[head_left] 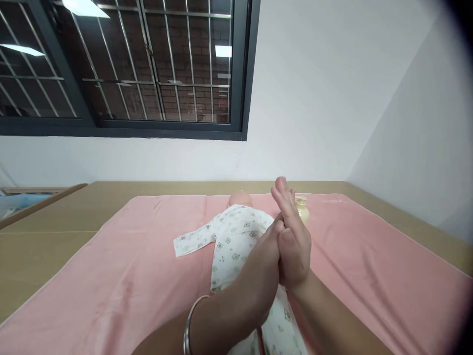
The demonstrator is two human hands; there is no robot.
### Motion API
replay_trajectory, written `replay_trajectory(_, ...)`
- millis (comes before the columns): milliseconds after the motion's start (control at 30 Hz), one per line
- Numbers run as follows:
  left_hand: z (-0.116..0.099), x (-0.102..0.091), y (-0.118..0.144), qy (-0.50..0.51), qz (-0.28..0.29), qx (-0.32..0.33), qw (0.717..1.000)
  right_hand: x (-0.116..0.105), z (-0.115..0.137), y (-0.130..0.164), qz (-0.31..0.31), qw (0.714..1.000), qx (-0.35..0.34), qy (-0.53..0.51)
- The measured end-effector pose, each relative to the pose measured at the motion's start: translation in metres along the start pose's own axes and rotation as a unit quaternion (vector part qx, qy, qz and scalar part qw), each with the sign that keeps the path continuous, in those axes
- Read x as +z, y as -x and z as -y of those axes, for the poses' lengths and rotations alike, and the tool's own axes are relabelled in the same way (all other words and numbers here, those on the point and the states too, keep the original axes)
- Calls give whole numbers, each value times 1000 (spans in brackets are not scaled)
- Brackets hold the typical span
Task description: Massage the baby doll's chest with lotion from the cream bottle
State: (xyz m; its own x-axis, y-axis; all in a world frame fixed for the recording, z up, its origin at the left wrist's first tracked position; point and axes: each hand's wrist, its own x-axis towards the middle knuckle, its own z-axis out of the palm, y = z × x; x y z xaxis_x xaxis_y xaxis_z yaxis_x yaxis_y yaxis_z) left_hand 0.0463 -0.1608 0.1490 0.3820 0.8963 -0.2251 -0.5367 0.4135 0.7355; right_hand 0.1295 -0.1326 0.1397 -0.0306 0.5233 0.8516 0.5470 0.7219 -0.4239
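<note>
— So, what do I have in front of me?

— My left hand [258,276], with a thin silver metal bangle [190,323] on the wrist, and my right hand [293,246] are pressed palm to palm above the baby doll in a white printed cotton romper [236,241]. Neither holds anything; the fingers lie flat against each other, the right ones pointing up and away.

— Why together like that?

— I'd guess I'm rubbing the palms, maybe warming them or spreading something, judging by the small cream-coloured rounded bottle [302,208] just beyond my right fingertips.

— And the doll?

— It lies on its back along the pink terry towel [111,276], bare head [241,198] toward the white wall [314,98], one empty sleeve flung out to my left. The towel covers the tan wooden tabletop [37,236], presumably for padding. A dark-framed barred window [148,64] sits above.
</note>
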Motion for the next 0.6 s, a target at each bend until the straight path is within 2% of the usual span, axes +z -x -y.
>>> replay_trajectory(67, -6, 1, 7, -13, 13, 42, 999, 3, 2, 2, 22, 999, -22, 10)
replay_trajectory(167, -20, 2, 15, -11, 24, 120, 992, 7, 8, 6, 101, 992, -77, -10)
replay_trajectory(267, -42, 2, 20, 32, -25, 161, 986, 9, 19, 10, 195, 971, -134, -39)
replay_trajectory(333, -57, -1, 19, 53, -44, 190, 979, 11, 27, 15, 230, 959, -159, -51)
replay_trajectory(467, -75, -12, 6, 82, -17, 262, 961, 20, 41, 28, 223, 958, -177, -38)
replay_trajectory(600, -74, -23, -16, 96, 0, 251, 963, 24, 44, 35, 206, 957, -203, 6)
